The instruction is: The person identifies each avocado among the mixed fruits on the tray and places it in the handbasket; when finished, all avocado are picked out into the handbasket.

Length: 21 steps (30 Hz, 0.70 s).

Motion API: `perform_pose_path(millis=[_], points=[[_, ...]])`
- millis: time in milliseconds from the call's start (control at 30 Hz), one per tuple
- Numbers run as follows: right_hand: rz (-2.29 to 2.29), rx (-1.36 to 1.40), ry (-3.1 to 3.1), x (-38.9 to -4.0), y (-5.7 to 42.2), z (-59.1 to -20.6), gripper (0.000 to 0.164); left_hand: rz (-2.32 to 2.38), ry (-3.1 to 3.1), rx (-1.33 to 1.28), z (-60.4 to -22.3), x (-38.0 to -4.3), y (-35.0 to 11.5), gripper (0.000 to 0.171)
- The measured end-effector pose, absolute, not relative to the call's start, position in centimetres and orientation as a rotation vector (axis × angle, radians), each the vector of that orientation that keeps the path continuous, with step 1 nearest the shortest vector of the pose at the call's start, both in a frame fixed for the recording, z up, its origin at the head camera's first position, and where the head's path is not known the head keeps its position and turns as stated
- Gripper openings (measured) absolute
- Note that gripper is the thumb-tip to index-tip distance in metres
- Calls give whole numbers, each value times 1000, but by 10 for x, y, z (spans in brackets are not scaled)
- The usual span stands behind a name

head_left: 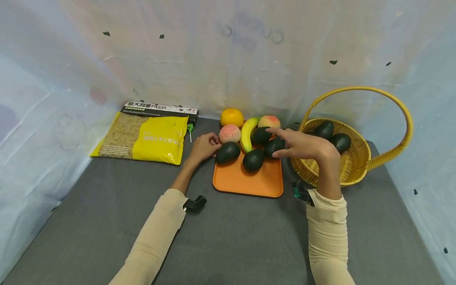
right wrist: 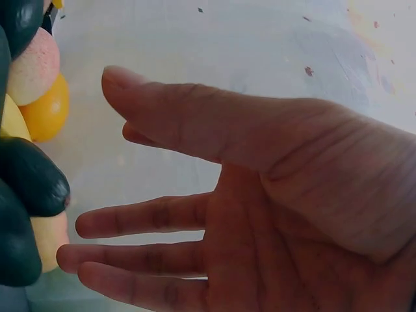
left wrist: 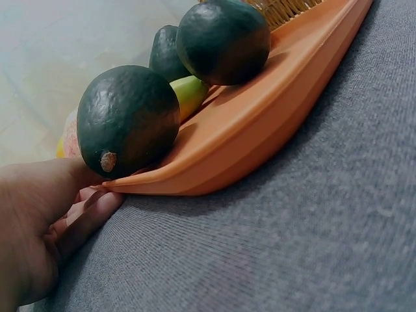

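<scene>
An orange tray [head_left: 247,182] bears several dark green avocados [head_left: 253,160], a banana [head_left: 246,136], two peaches [head_left: 229,133] and an orange [head_left: 231,117]. At the tray's left edge, my left hand [head_left: 206,147] pinches the rim; the left wrist view shows the thumb [left wrist: 78,170] above and curled fingers [left wrist: 88,218] below. The thumb's tip is hidden behind the nearest avocado [left wrist: 127,123]. My right hand [head_left: 299,144] hovers by the right-hand avocados with its fingers spread. Its palm [right wrist: 260,214] holds nothing in the right wrist view.
Right of the tray stands a yellow wicker basket [head_left: 350,168] with a tall handle and two avocados [head_left: 341,142] inside. At the back left lie a yellow pasta bag [head_left: 158,140], a black pasta box [head_left: 160,109] and a green lollipop [head_left: 190,128]. A pale curtain hangs behind.
</scene>
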State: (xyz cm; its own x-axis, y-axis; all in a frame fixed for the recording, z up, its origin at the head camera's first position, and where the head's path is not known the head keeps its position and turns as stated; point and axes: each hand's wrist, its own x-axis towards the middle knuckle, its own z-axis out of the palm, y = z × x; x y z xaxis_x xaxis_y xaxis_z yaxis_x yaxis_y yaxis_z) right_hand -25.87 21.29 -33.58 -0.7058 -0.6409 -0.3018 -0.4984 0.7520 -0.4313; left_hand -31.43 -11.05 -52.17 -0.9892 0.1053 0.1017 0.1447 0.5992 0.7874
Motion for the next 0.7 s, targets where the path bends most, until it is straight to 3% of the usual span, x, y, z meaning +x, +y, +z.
perform_pose_path(millis=[400,700], points=[[-311,-942,2431,-271,174,-363,85,-1381,-2772,-216,-521,-313,-111,19],[-205,-822,2386,-276,157,-374,87,-1383,-2773,-217,-521,-315,-111,19]])
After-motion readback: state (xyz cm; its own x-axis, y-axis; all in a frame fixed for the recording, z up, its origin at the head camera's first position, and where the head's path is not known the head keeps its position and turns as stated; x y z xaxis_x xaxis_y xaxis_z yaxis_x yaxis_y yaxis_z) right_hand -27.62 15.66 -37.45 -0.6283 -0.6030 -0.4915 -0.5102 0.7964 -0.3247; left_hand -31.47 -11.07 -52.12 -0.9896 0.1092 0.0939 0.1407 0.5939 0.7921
